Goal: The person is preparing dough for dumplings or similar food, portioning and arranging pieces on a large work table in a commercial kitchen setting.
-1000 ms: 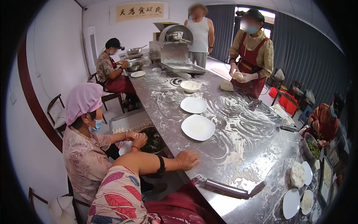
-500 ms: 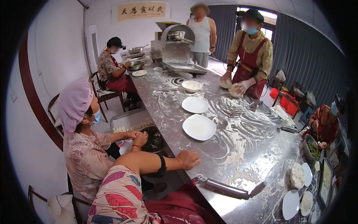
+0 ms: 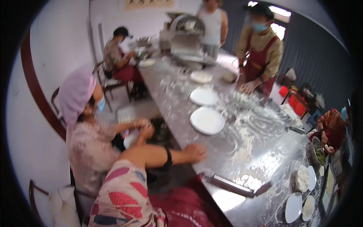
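Observation:
My left hand (image 3: 196, 153) rests on the near left edge of the floury steel table (image 3: 242, 151), at the end of my bare forearm with a black band. Motion blur smears its fingers, so I cannot make out whether they are curled or spread; no object shows in it. Just to its right, on the tabletop, lies a long dark-and-metal tool (image 3: 232, 186). Beyond the hand stand two white plates, a nearer one (image 3: 207, 121) and a farther one (image 3: 203, 97). My right hand is out of view.
Beside my left arm sits a person in a pink cap (image 3: 77, 94), hands over a dark bowl. Across the table another person (image 3: 261, 53) presses dough. A metal machine (image 3: 187, 38) stands at the back. Plates and a bowl of greens (image 3: 319, 155) are at right, near another person.
The view has shifted and blurred. My left hand stays at the table edge, now looking more bunched. The person across has one dough piece set aside and both hands together on the table.

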A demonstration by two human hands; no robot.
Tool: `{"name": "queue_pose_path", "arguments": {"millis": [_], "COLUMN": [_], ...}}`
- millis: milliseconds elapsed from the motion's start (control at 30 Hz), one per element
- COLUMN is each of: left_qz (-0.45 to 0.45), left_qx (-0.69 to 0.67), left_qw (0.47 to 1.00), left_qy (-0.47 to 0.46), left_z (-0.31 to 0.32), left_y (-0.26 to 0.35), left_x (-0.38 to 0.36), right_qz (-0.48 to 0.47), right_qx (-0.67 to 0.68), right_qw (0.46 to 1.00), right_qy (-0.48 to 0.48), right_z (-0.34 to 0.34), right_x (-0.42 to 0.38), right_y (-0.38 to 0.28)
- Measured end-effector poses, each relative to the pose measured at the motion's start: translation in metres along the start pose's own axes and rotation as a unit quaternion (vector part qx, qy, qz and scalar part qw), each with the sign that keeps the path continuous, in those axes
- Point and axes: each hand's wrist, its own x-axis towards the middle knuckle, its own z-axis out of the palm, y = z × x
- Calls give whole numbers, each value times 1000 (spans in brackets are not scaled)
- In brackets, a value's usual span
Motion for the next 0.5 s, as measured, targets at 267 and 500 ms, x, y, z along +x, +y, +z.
{"name": "queue_pose_path", "arguments": {"millis": [267, 500], "left_qz": [-317, -518], "left_qx": [-244, -232], "left_qw": [878, 763], "left_qy": [263, 309], "left_z": [-20, -10], "left_y": [64, 1], "left_x": [-29, -106], "right_qz": [-1, 18], "right_qx": [-31, -20], "right_qw": [999, 999], "right_qy": [-16, 35], "right_z": [-3, 8], "right_x": [0, -2], "right_y": [-8, -2]}}
